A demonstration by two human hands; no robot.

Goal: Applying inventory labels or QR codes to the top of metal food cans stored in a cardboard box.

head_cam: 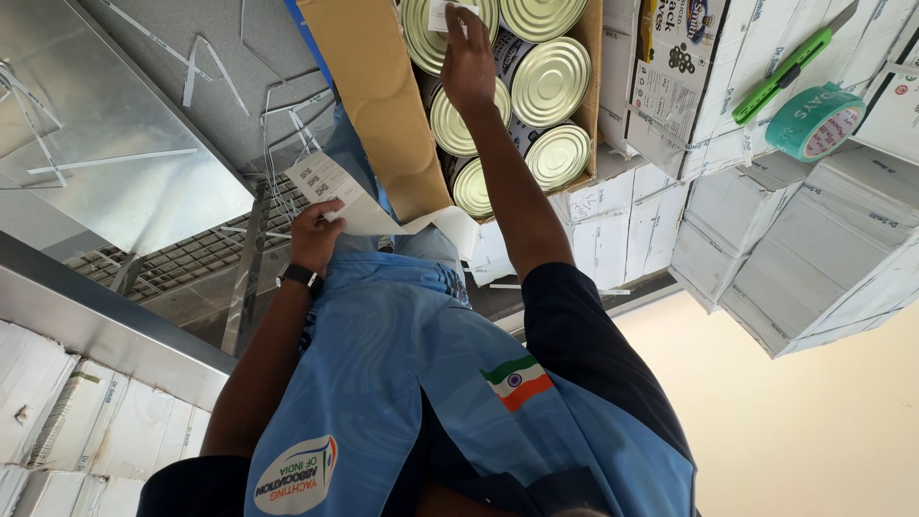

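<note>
Between pinching fingertips, the right hand [467, 59] is pressing a small white label [442, 13], light and flimsy, best held by its edge, onto a tin can [431, 33] inside the open carton [383, 105], while the left hand [314, 233] is gripping a sheet of labels [335, 190].

Cans, labels and cartons around the open brown carton [383, 105]

Gold-lidded round cans [550, 81] fill it; my fingers press a small white label [442, 14] on one. My other hand holds white label sheets [335, 187] beside it. White cartons [823, 258] stack around.
</note>
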